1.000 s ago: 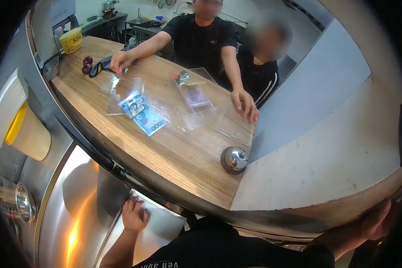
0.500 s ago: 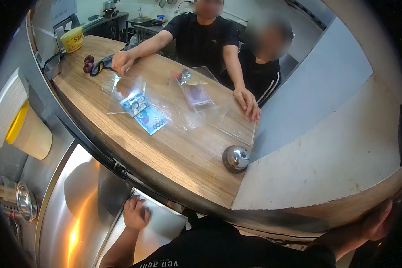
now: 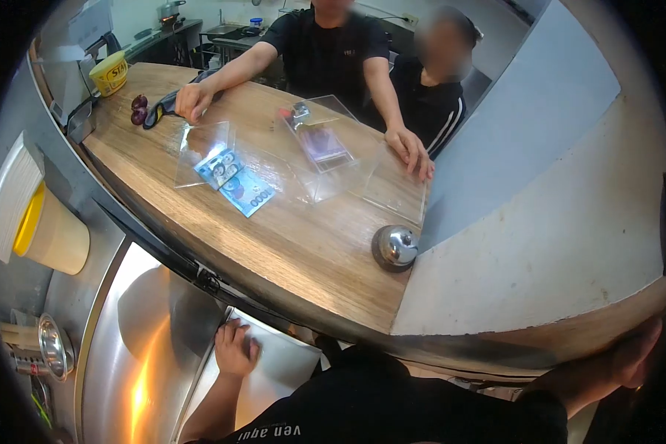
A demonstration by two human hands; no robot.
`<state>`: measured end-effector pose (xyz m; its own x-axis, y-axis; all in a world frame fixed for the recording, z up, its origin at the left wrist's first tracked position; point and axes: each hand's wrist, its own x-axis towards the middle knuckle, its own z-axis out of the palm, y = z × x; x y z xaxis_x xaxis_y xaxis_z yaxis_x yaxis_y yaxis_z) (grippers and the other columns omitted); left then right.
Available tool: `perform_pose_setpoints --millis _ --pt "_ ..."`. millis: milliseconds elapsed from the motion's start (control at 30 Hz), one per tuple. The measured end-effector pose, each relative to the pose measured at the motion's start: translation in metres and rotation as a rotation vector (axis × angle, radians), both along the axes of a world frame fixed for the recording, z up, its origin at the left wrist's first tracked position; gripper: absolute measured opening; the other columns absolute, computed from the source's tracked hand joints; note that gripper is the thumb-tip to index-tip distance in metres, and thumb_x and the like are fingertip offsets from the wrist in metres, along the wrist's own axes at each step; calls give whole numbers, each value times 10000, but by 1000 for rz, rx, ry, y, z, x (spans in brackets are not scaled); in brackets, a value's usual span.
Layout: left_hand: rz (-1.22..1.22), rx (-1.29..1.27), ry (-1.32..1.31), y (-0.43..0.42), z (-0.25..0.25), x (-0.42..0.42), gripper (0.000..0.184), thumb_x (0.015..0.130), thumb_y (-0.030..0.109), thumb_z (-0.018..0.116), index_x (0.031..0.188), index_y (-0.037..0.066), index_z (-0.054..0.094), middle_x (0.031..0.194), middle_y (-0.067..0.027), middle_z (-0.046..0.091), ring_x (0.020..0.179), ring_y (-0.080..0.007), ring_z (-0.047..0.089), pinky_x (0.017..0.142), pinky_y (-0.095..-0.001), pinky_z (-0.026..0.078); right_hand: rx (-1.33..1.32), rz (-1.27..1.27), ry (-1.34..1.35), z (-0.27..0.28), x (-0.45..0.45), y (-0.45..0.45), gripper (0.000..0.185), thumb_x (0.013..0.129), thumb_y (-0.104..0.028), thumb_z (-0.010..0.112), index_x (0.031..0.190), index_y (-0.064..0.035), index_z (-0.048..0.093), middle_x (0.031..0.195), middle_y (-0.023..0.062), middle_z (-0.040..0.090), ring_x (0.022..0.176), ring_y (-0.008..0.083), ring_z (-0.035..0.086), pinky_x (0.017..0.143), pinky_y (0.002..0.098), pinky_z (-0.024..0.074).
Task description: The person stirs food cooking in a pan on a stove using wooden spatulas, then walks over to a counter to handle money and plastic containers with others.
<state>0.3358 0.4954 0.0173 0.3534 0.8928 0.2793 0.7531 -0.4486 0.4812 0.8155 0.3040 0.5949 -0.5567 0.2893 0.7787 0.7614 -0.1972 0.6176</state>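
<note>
My left hand (image 3: 237, 348) rests palm down on a pale metal surface (image 3: 274, 370) below the counter, its fingers apart and nothing in them. At the far right edge, my right hand (image 3: 638, 355) is dark and partly cut off; its fingers cannot be made out, and it is nearest the counter's underside by the white wall. On the wooden counter (image 3: 296, 259) a blue banknote (image 3: 248, 194) marked 1000 lies overlapping clear plastic sheets (image 3: 211, 137). Another clear holder (image 3: 322, 144) with a purple insert lies farther back. A silver call bell (image 3: 397, 248) stands near the right corner.
A person in black (image 3: 333, 55) leans across the counter, both hands on it; another person (image 3: 429, 96) stands beside. Dark red onions (image 3: 139, 111) and a yellow tub (image 3: 109, 74) are at the far left. A white wall (image 3: 525, 222) bounds the right. Metal bowl (image 3: 55, 348) at lower left.
The whole view has shifted slightly, with the counter higher and my left hand a little farther right in the picture. Hands and counter items otherwise keep their places.
</note>
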Motion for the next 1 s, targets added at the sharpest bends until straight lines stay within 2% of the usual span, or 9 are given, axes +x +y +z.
perform_pose_setpoints --millis 200,1000 --pt "-7 8 -8 2 -2 1 375 869 250 723 1208 92 705 1350 -193 654 1244 -439 607 1083 -578 479 -31 17 -32 9 -4 11 649 1048 -653 636 1355 -88 724 1671 262 525 1600 439 442 1282 750 359" --pt "-12 21 -12 0 -1 1 370 869 242 728 1207 96 697 1353 -186 652 1221 -447 609 1070 -572 488 -58 -12 -74 2 -7 8 619 1050 -614 633 1370 -91 721 1676 250 521 1596 428 446 1296 735 345"
